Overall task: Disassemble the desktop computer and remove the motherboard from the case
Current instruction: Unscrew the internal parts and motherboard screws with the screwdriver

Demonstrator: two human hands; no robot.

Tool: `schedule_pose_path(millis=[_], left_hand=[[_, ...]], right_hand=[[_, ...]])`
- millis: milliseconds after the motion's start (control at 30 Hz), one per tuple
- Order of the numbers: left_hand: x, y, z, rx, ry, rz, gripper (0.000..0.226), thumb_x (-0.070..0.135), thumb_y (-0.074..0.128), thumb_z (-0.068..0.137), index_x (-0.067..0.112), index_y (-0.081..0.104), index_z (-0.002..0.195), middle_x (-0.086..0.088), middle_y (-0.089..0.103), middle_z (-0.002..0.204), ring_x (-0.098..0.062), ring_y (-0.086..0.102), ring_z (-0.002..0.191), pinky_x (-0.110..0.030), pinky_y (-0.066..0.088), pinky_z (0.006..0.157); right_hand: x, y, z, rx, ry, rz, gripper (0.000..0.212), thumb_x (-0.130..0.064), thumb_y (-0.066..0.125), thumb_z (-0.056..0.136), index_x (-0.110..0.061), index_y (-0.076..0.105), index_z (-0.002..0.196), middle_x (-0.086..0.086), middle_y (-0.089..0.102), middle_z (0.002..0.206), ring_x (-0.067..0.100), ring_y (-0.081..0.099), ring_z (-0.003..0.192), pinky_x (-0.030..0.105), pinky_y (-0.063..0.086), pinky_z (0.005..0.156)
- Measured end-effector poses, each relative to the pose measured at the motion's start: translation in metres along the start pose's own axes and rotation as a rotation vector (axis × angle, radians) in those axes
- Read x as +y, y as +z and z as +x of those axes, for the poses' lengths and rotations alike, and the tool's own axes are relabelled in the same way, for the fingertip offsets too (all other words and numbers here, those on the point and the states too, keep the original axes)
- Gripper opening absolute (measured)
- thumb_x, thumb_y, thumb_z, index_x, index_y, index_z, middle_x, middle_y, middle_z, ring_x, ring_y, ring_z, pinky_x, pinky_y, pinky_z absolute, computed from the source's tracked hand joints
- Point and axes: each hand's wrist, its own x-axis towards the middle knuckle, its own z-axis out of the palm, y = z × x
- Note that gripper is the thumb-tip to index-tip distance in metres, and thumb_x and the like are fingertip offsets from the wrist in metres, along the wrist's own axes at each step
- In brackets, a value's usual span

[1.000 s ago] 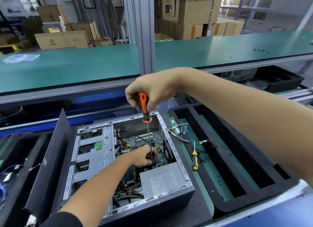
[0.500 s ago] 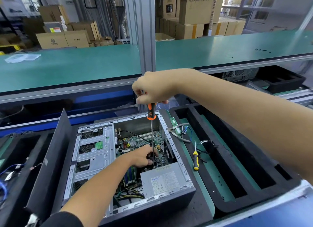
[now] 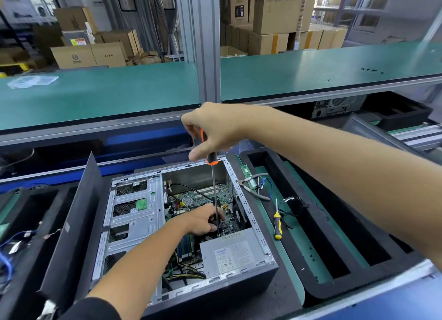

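Note:
An open desktop case (image 3: 241, 197) lies on its side in front of me, with the green motherboard (image 3: 196, 200) showing at its bottom. My right hand (image 3: 215, 131) grips the orange-and-black handle of a long screwdriver (image 3: 214, 185), which stands upright with its tip down on the board next to the power supply (image 3: 229, 255). My left hand (image 3: 203, 219) reaches inside the case, fingers curled around the lower shaft near the tip. The silver drive cage (image 3: 134, 214) fills the case's left half.
A small yellow-handled screwdriver (image 3: 277, 226), pliers (image 3: 253, 188) and loose cables lie on the green mat right of the case. Black foam trays (image 3: 334, 236) sit further right. The removed side panel (image 3: 79, 226) leans at the left. A metal post (image 3: 205, 44) rises behind.
My right hand has turned on the screwdriver handle and now covers more of it. The shaft stays upright on the same spot, and my left hand has not moved.

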Motion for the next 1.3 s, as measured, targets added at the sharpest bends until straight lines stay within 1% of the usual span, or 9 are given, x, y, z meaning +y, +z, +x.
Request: schedule_pose_path(millis=[67, 133, 333, 633, 733, 833, 933, 1167, 1300], left_hand=[[0.0, 0.0, 0.0, 0.004, -0.014, 0.008, 0.036, 0.006, 0.056, 0.092, 0.028, 0.053, 0.121, -0.004, 0.045, 0.119, -0.019, 0.048, 0.105, -0.026, 0.039, 0.088], [0.0, 0.001, 0.0, 0.003, -0.009, 0.016, 0.036, 0.007, 0.056, 0.092, 0.028, 0.053, 0.122, -0.003, 0.044, 0.119, -0.018, 0.046, 0.105, -0.025, 0.037, 0.088], [0.0, 0.0, -0.001, -0.005, 0.009, 0.019, 0.036, 0.006, 0.056, 0.092, 0.025, 0.053, 0.123, 0.0, 0.044, 0.112, -0.017, 0.046, 0.101, -0.024, 0.035, 0.084], [-0.001, -0.002, 0.0, -0.026, 0.001, 0.022, 0.04, 0.006, 0.057, 0.091, 0.028, 0.052, 0.124, 0.0, 0.044, 0.116, -0.019, 0.047, 0.106, -0.029, 0.039, 0.089], [0.0, -0.002, 0.0, -0.027, -0.004, 0.029, 0.039, 0.007, 0.056, 0.092, 0.029, 0.052, 0.124, 0.0, 0.044, 0.115, -0.018, 0.046, 0.105, -0.028, 0.038, 0.089], [0.0, 0.0, -0.001, -0.013, -0.008, 0.033, 0.038, 0.008, 0.056, 0.092, 0.028, 0.052, 0.125, 0.0, 0.043, 0.115, -0.018, 0.045, 0.105, -0.026, 0.037, 0.09], [0.001, 0.0, -0.001, -0.008, 0.001, 0.035, 0.039, 0.006, 0.055, 0.092, 0.023, 0.052, 0.127, -0.002, 0.042, 0.115, -0.022, 0.047, 0.107, -0.024, 0.037, 0.088], [0.004, -0.001, -0.004, -0.003, 0.01, 0.037, 0.039, 0.004, 0.056, 0.092, 0.02, 0.053, 0.127, -0.009, 0.045, 0.125, -0.025, 0.048, 0.114, -0.031, 0.041, 0.096], [0.005, -0.003, -0.006, -0.012, 0.032, 0.052, 0.038, 0.005, 0.057, 0.091, 0.02, 0.053, 0.125, -0.01, 0.045, 0.128, -0.026, 0.048, 0.116, -0.039, 0.041, 0.1]], right_hand=[[-0.002, 0.003, 0.002, 0.092, 0.104, -0.207, 0.045, -0.058, 0.04, 0.097, -0.014, 0.046, 0.089, -0.001, 0.046, 0.073, 0.019, 0.051, 0.06, 0.032, 0.032, 0.051], [-0.002, 0.003, 0.005, 0.108, 0.138, -0.246, 0.042, -0.047, 0.03, 0.103, -0.012, 0.046, 0.085, 0.002, 0.045, 0.073, 0.018, 0.047, 0.06, 0.031, 0.027, 0.05], [-0.006, -0.006, 0.004, 0.013, 0.016, 0.144, 0.018, -0.029, 0.059, 0.094, -0.013, 0.051, 0.094, -0.005, 0.061, 0.06, 0.012, 0.064, 0.044, 0.023, 0.047, 0.044], [0.005, -0.005, 0.005, -0.129, -0.11, 0.349, 0.033, -0.004, 0.063, 0.085, -0.026, 0.04, 0.097, 0.01, 0.066, 0.101, 0.028, 0.066, 0.087, 0.031, 0.053, 0.069], [0.005, -0.002, 0.005, -0.044, -0.043, 0.242, 0.029, -0.027, 0.067, 0.087, -0.021, 0.043, 0.103, 0.006, 0.067, 0.084, 0.022, 0.066, 0.073, 0.017, 0.046, 0.056], [0.005, -0.001, 0.006, 0.017, 0.075, -0.109, 0.046, -0.059, 0.05, 0.092, -0.014, 0.045, 0.098, 0.0, 0.056, 0.066, 0.022, 0.067, 0.059, 0.031, 0.05, 0.058], [0.0, -0.003, 0.009, -0.001, 0.106, -0.188, 0.056, -0.055, 0.032, 0.099, -0.006, 0.05, 0.079, 0.006, 0.058, 0.057, 0.021, 0.063, 0.04, 0.033, 0.049, 0.055], [-0.009, -0.011, 0.015, -0.153, 0.006, -0.011, 0.021, -0.03, 0.044, 0.1, -0.012, 0.054, 0.094, 0.003, 0.07, 0.079, 0.014, 0.071, 0.064, 0.028, 0.038, 0.059], [-0.009, -0.017, 0.017, -0.253, -0.05, 0.119, 0.006, -0.015, 0.053, 0.097, -0.02, 0.051, 0.096, -0.005, 0.062, 0.089, 0.01, 0.07, 0.07, 0.021, 0.043, 0.06]])
